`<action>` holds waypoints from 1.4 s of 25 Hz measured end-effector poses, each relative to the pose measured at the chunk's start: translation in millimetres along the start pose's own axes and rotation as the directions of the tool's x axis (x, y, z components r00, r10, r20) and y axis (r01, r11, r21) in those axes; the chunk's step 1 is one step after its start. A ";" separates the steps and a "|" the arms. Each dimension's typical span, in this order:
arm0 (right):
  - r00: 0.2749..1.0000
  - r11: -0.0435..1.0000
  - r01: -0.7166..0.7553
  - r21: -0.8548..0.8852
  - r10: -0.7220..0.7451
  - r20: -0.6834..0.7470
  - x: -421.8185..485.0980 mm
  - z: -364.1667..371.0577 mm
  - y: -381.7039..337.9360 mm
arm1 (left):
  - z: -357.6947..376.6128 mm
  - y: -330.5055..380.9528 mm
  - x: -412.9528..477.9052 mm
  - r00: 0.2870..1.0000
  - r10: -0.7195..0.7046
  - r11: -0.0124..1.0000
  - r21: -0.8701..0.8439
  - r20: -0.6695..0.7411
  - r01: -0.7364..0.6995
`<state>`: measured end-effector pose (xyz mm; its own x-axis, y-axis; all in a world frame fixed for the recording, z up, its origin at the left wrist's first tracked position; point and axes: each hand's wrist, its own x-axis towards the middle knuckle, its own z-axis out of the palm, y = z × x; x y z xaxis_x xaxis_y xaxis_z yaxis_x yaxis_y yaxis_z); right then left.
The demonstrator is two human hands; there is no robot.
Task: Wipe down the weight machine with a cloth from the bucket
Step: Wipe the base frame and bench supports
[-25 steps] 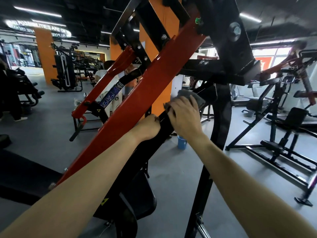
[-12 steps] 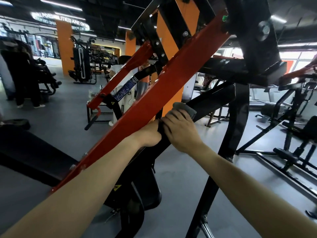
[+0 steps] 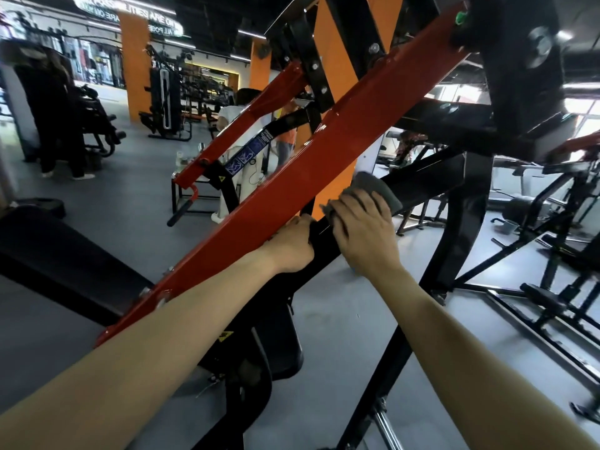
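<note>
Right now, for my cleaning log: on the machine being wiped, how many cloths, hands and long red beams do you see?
grey cloth: 1
hands: 2, left hand gripping the black bar, right hand pressing the cloth
long red beams: 2, near red beam and far red beam
total: 5
</note>
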<state>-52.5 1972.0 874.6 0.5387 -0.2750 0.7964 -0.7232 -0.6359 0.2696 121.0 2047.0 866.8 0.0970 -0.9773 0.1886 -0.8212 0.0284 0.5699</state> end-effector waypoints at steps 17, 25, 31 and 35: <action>0.992 0.996 -0.084 0.032 0.086 -0.091 -45.5 17.7 7.4 | 19.4 0.5 -1.6 0.993 -0.029 0.999 -0.044 -0.114 0.025; 0.931 0.914 -0.300 0.274 0.343 -0.124 -28.9 5.6 44.8 | 38.2 30.6 -8.9 0.964 -0.171 0.985 -0.067 -0.206 0.160; 0.995 0.967 0.001 0.256 0.025 -0.100 -52.9 24.8 10.8 | 49.2 44.6 -12.3 0.918 -0.243 0.964 -0.182 -0.314 0.193; 0.984 0.953 0.045 0.300 0.009 -0.177 -30.0 19.2 42.1 | 56.3 46.5 -15.9 0.909 -0.256 0.959 -0.200 -0.327 0.199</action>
<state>-90.8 1939.7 851.7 0.4468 -0.1489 0.8821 -0.5355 -0.8344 0.1304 49.6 2052.0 845.3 0.4829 -0.8272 0.2872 -0.6562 -0.1247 0.7442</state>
